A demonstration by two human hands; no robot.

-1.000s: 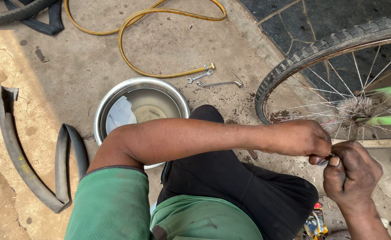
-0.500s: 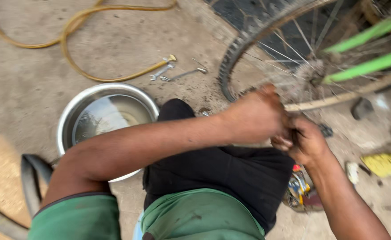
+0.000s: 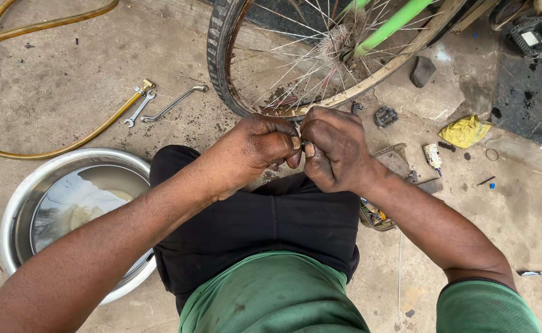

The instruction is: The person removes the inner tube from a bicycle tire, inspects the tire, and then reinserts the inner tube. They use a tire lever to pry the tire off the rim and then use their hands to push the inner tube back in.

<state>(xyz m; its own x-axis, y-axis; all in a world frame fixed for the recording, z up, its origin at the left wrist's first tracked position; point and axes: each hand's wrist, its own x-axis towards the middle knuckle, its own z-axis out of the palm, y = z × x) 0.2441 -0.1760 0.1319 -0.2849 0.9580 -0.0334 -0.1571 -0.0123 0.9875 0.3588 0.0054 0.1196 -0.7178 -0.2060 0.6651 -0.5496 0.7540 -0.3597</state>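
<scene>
Both my hands are bunched together over my lap, my left hand (image 3: 255,148) and right hand (image 3: 336,148) knuckle to knuckle, fingers curled in tight and pinching some tiny part (image 3: 305,146) right between the fingertips, it's too small and too covered by my thumbs to tell what it actually is. Just past my knuckles is the bike wheel (image 3: 221,55) with its knobby tyre and spokes, green frame tubes (image 3: 394,24) crossing above it. Off to the left of my left hand, on the concrete, there are two spanners (image 3: 160,106) lying side by side next to the brass end of the yellow hose (image 3: 67,145). Under my left forearm sits the steel basin (image 3: 18,197) with water in it. To the right of my right hand there's a crumpled yellow rag (image 3: 465,131) and some small bits scattered on the ground, and a little tin of bits (image 3: 376,217) tucked by my right knee
</scene>
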